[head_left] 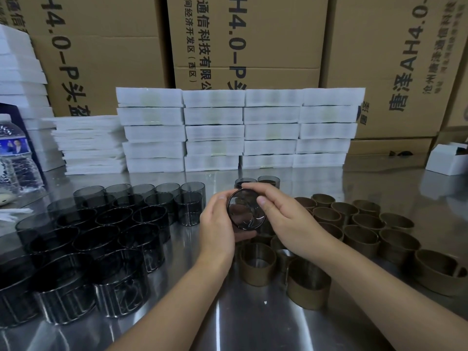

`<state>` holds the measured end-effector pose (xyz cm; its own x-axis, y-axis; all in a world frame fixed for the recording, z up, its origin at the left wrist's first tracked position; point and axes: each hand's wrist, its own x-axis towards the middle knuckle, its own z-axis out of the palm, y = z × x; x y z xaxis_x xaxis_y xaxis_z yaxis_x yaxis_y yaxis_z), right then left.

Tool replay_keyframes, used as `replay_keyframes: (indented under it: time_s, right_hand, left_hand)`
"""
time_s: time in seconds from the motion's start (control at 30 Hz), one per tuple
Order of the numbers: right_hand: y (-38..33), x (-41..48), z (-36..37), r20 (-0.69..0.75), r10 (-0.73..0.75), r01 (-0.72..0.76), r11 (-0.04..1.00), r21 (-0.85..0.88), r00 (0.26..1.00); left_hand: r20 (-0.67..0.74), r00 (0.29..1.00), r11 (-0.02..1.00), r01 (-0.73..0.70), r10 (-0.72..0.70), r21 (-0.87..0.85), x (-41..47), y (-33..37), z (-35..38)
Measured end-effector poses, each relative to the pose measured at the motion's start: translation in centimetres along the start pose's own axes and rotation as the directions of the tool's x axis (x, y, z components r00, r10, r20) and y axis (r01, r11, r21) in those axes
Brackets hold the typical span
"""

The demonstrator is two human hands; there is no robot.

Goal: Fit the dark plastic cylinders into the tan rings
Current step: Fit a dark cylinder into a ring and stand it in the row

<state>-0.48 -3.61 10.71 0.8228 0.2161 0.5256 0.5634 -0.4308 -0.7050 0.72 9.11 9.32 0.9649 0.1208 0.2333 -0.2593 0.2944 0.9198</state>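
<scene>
– Steel table (253, 323) nearest you. What are you holding over it, dead centre?
– One dark cylinder (244, 211), lifted clear, its mouth tipped towards you. Your left hand (217, 224) cups it from 9 o'clock with the thumb curled underneath. Your right hand (286, 224) pinches the rim from 3 o'clock, fingers over the top. I can't tell whether a ring is on it yet, because your hands cover its wall.
– What could go wrong?
– The wall looks thin. Squeeze too hard and I'd expect it to go oval, then enter a ring crooked and jam. The plastic looks slick too, so a loose pinch could drop it onto the rings (257, 264) standing just below your hands, from 5 round to 3 o'clock.
– And around you?
– Loose cylinders (101, 236) stand packed close from 7 to 10 o'clock, and a careless left forearm could topple them. A pair (269, 180) stands just behind your fingers at 12. There's a bottle (15, 158) at 9 to 10 o'clock by the edge. Farther off at 12 are foam (240, 127) stacks, with boxes (248, 34) behind them. I'd say nothing blocks your reach to the rings.
</scene>
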Motion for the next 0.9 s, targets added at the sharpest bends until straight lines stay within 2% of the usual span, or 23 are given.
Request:
replay_keyframes:
  time_s: [0.27, 0.47, 0.73, 0.9]
  right_hand:
    - [-0.47, -0.07, -0.02, 0.076, 0.072, -0.071, 0.997, -0.016, 0.995]
    - [-0.21, -0.48, 0.53, 0.081, 0.012, 0.003, 0.984, -0.181, 0.997]
    - [-0.17, -0.48, 0.3, -0.059, -0.05, 0.041, 0.988, -0.148, 0.997]
    - [-0.28, -0.54, 0.52, -0.192, -0.01, -0.004, 0.997, -0.075, 0.981]
  left_hand:
    - [-0.008, 1.0, 0.999, 0.016, -0.016, -0.03, 0.09, -0.05, -0.05]
    - [-0.029, 0.999, 0.998, 0.033, -0.035, -0.058, 0.04, 0.1, 0.03]
    - [0.067, 0.997, 0.996, 0.047, -0.042, -0.075, -0.43, 0.24, 0.52]
    - [0.17, 0.983, 0.992, 0.089, -0.073, -0.09, -0.48, 0.27, 0.55]
